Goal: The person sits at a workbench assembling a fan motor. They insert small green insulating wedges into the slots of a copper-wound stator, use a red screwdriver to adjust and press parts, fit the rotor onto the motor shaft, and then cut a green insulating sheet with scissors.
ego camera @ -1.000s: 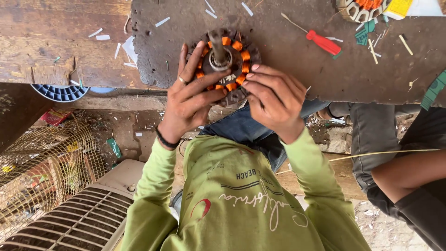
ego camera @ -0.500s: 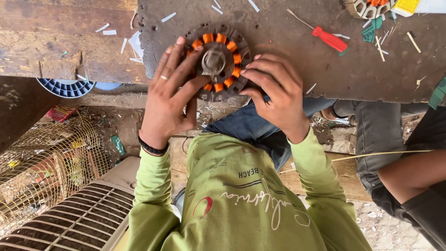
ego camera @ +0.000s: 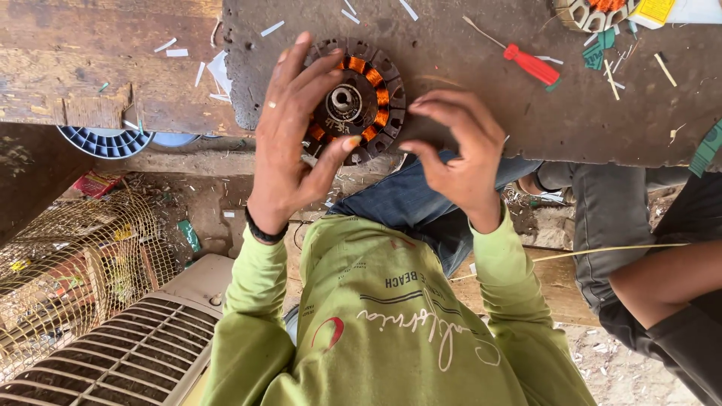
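A round motor stator point(ego camera: 374, 96) with orange copper windings and a metal hub lies at the near edge of a dark worn board point(ego camera: 466, 113). My left hand point(ego camera: 289, 139) is spread over its left side, with the thumb hooked on its lower rim. My right hand point(ego camera: 460, 150) hovers just right of the stator, clear of it, with its fingertips pinched together. I cannot tell whether anything thin is between them. Both arms wear green sleeves.
A red-handled screwdriver point(ego camera: 532, 65) lies on the board at upper right, near a second stator point(ego camera: 590, 13) and scattered paper slips. A wire cage point(ego camera: 68, 278) and a fan grille point(ego camera: 128, 361) stand at lower left. Another person's arm point(ego camera: 662, 278) is on the right.
My right hand has come off the stator and drawn back to the right. My left hand has slid further over the stator's left side.
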